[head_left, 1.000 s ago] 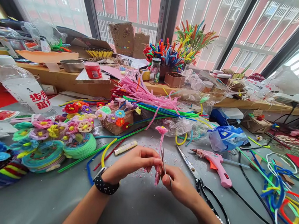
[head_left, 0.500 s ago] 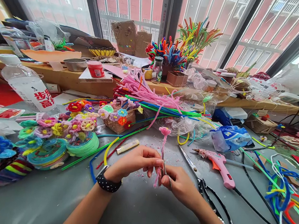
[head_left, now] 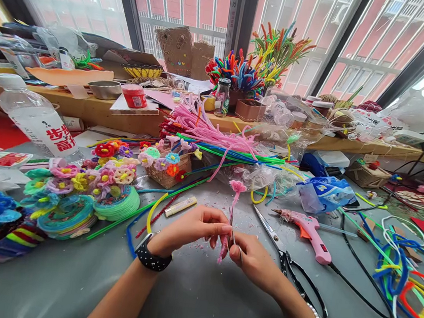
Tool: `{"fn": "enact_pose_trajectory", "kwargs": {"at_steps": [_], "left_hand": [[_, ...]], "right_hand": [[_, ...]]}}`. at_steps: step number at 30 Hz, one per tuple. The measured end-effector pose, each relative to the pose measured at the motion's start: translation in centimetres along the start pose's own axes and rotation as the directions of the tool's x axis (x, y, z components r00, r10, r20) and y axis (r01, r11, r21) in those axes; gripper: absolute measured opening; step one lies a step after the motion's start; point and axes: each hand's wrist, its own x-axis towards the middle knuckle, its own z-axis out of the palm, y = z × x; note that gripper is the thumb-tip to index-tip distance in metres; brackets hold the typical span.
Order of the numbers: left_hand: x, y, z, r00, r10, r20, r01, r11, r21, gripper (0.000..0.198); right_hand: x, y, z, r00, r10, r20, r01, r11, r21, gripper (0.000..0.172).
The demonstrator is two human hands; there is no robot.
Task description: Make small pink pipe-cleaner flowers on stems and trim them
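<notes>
My left hand (head_left: 210,225) pinches the stem of a pink pipe cleaner flower (head_left: 237,186), its fluffy head standing up above my fingers. My right hand (head_left: 250,255) has its fingers in the handles of small scissors (head_left: 232,238), whose blades point up along the pink stem. Both hands almost touch over the grey table. The lower end of the pink stem hangs below my left fingers. Bits of pink fluff lie around them. How far the small blades are apart I cannot make out.
Large black-handled scissors (head_left: 281,251) and a pink glue gun (head_left: 309,231) with its cord lie right. Beyond my hands is a bundle of pink pipe cleaners (head_left: 208,128). Flower-topped baskets (head_left: 117,204) and a water bottle (head_left: 35,118) stand left. Loose coloured pipe cleaners (head_left: 394,266) lie far right.
The pink flower head has tipped slightly to the right. Both hands keep nearly the same place and grip, while the whole view has shifted a little.
</notes>
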Motion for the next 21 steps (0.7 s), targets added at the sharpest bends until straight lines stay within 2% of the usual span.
{"fn": "enact_pose_trajectory", "kwargs": {"at_steps": [6, 16, 21], "left_hand": [[0.0, 0.1, -0.1, 1.000, 0.004, 0.004, -0.004, 1.000, 0.011, 0.027], [0.1, -0.1, -0.2, 0.999, 0.036, -0.020, -0.036, 0.999, 0.007, 0.025], [0.1, 0.0, -0.3, 0.999, 0.042, -0.018, -0.042, 0.999, -0.001, 0.023]], "right_hand": [[0.2, 0.0, 0.2, 1.000, 0.016, -0.014, -0.016, 1.000, -0.005, 0.073], [0.4, 0.6, 1.1, 0.979, 0.145, -0.144, -0.140, 0.989, 0.044, 0.062], [0.5, 0.7, 1.2, 0.969, 0.187, -0.163, -0.181, 0.982, 0.053, 0.061]]}}
